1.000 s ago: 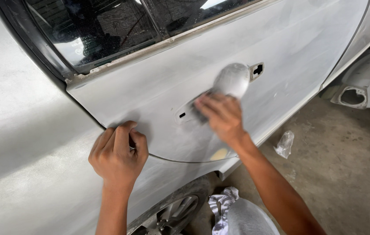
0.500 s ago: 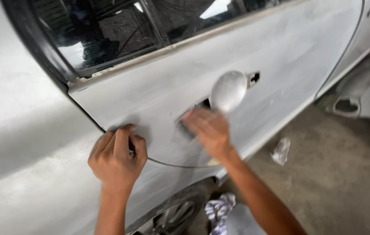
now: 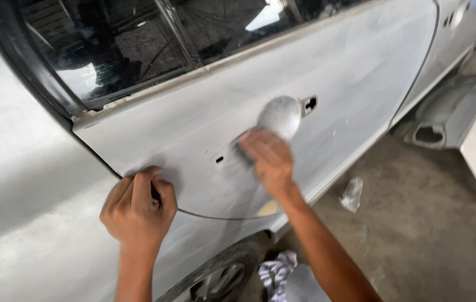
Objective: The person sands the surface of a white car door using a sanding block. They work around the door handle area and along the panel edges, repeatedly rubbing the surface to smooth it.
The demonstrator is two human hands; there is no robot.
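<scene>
A dark sanding pad (image 3: 242, 152) is being pressed flat against the primed grey rear car door (image 3: 361, 67) by the right hand (image 3: 269, 159), fingers closed over it, just beside the door-handle recess (image 3: 280, 116); the hand is motion-blurred. The left hand (image 3: 137, 208) is being braced on the panel at the door gap (image 3: 104, 162), fingers curled shut, nothing seen gripped. Risk is being judged: the recess edge could be cut through if the pad is being tilted, and the pad could be slipping into the handle mounting hole (image 3: 309, 103). A crumpled rag (image 3: 274, 272) is lying on the floor below.
</scene>
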